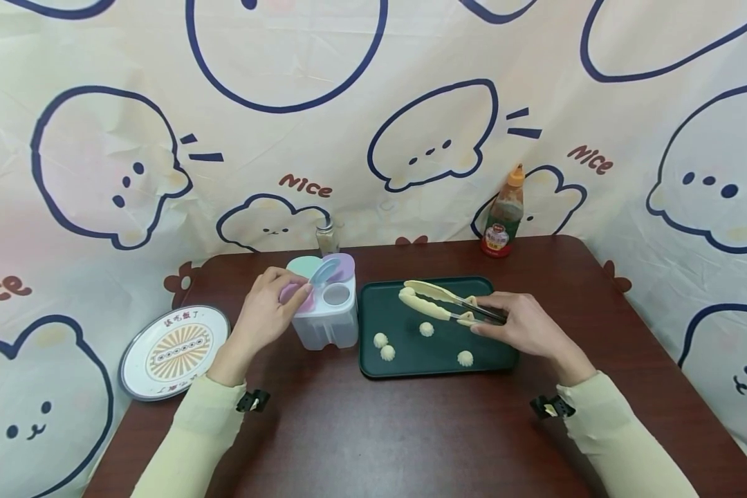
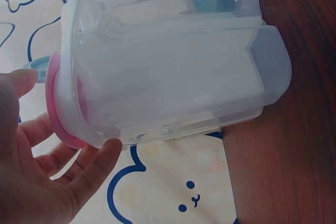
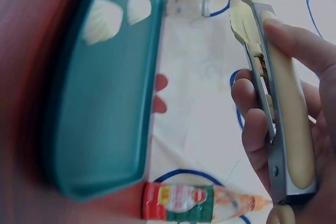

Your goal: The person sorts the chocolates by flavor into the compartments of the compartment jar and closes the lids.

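My left hand (image 1: 268, 311) is at the top of a clear seasoning box (image 1: 326, 328) with coloured flip lids. Thumb and forefinger pinch the edge of its raised light-blue lid (image 1: 326, 270), beside an uncovered round opening. In the left wrist view, the other fingers spread near the pink lid (image 2: 54, 98); the forefinger's tip is hidden behind it. My right hand (image 1: 526, 321) grips cream-tipped tongs (image 1: 432, 304) by the handle, over a dark green tray (image 1: 404, 370). The tong jaws stand apart with nothing between them. Several small ridged whitish pieces (image 1: 426, 329) lie on the tray.
A white patterned plate (image 1: 174, 353) sits at the table's left edge. Behind the box stands a small glass shaker (image 1: 327, 238). A sauce bottle (image 1: 502, 218) with an orange cap is at the back right. Printed cloth hangs behind the brown table (image 1: 361, 443).
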`<move>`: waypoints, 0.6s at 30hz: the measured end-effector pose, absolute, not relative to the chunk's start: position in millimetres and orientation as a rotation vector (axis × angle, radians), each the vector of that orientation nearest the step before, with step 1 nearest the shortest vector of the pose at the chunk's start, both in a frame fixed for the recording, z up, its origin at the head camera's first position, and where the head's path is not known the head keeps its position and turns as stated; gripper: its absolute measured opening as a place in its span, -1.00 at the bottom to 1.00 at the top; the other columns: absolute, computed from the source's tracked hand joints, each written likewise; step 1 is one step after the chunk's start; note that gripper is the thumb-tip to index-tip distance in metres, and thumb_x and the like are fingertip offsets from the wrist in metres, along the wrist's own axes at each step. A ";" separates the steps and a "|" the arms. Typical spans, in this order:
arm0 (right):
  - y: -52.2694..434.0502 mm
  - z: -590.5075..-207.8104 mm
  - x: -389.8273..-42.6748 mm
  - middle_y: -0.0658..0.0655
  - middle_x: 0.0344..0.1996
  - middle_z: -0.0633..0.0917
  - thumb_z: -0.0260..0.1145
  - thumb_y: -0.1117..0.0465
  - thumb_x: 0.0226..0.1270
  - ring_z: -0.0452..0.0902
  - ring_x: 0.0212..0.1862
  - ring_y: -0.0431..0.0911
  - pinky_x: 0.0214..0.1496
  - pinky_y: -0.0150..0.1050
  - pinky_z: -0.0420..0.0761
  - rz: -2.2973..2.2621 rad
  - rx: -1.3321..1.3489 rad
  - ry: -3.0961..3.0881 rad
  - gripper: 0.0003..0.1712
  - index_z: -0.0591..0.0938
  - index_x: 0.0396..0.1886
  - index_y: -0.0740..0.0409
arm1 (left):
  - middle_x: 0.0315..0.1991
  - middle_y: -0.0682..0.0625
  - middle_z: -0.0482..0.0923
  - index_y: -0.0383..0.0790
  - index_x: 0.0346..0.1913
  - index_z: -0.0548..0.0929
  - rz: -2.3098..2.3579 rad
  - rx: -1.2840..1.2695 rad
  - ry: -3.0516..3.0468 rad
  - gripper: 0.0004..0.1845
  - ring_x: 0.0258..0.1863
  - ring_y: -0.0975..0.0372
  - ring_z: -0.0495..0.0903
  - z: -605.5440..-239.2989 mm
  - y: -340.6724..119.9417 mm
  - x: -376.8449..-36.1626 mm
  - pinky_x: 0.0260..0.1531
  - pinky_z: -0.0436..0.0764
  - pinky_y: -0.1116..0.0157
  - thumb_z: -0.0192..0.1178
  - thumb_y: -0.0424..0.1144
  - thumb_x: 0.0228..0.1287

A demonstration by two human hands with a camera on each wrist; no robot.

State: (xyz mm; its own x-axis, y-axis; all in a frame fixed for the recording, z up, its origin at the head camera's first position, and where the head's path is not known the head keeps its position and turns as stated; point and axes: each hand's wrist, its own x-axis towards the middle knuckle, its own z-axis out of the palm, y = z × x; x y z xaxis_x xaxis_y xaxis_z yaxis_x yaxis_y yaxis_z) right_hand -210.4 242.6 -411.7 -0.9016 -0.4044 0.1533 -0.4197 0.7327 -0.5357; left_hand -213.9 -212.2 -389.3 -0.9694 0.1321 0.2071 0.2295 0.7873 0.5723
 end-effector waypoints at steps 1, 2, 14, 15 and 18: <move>239.6 -410.4 -211.0 0.08 -0.16 0.75 0.51 -0.09 0.17 0.51 -0.29 -0.13 -0.36 -0.34 0.50 0.910 0.700 -2.892 -0.39 0.67 0.18 0.06 | 0.20 -0.12 0.44 -0.08 0.14 0.62 -0.933 -0.288 -2.820 -0.46 0.29 -0.04 0.33 -389.4 -212.2 -213.9 0.30 0.39 -0.25 0.03 0.26 0.41; 236.4 -409.0 -211.5 0.07 -0.15 0.76 0.51 -0.10 0.17 0.51 -0.28 -0.14 -0.35 -0.34 0.51 0.907 0.709 -2.886 -0.39 0.67 0.18 0.06 | 0.20 -0.12 0.45 -0.08 0.14 0.62 -0.933 -0.288 -2.820 -0.46 0.29 -0.04 0.33 -389.4 -212.3 -213.9 0.30 0.39 -0.25 0.03 0.26 0.41; 200.9 -392.6 -216.6 0.04 -0.06 0.75 0.50 -0.09 0.18 0.52 -0.22 -0.12 -0.27 -0.26 0.55 0.949 0.762 -2.844 -0.38 0.66 0.21 0.04 | 0.19 -0.12 0.45 -0.08 0.13 0.63 -0.935 -0.289 -2.816 -0.47 0.28 -0.03 0.33 -389.0 -211.7 -213.1 0.30 0.39 -0.25 0.03 0.25 0.42; 198.5 -391.4 -216.9 0.04 -0.05 0.75 0.51 -0.09 0.17 0.52 -0.21 -0.12 -0.24 -0.25 0.56 0.953 0.770 -2.837 -0.38 0.66 0.20 0.04 | 0.20 -0.12 0.44 -0.08 0.13 0.63 -0.936 -0.289 -2.817 -0.47 0.28 -0.03 0.33 -389.0 -211.6 -213.0 0.30 0.39 -0.25 0.03 0.25 0.42; 191.4 -388.0 -217.7 0.04 -0.05 0.75 0.51 -0.08 0.18 0.53 -0.19 -0.13 -0.21 -0.25 0.58 0.963 0.801 -2.817 -0.38 0.66 0.21 0.04 | 0.20 -0.12 0.44 -0.08 0.13 0.63 -0.936 -0.288 -2.818 -0.47 0.28 -0.03 0.33 -388.7 -211.5 -212.5 0.30 0.39 -0.25 0.03 0.24 0.42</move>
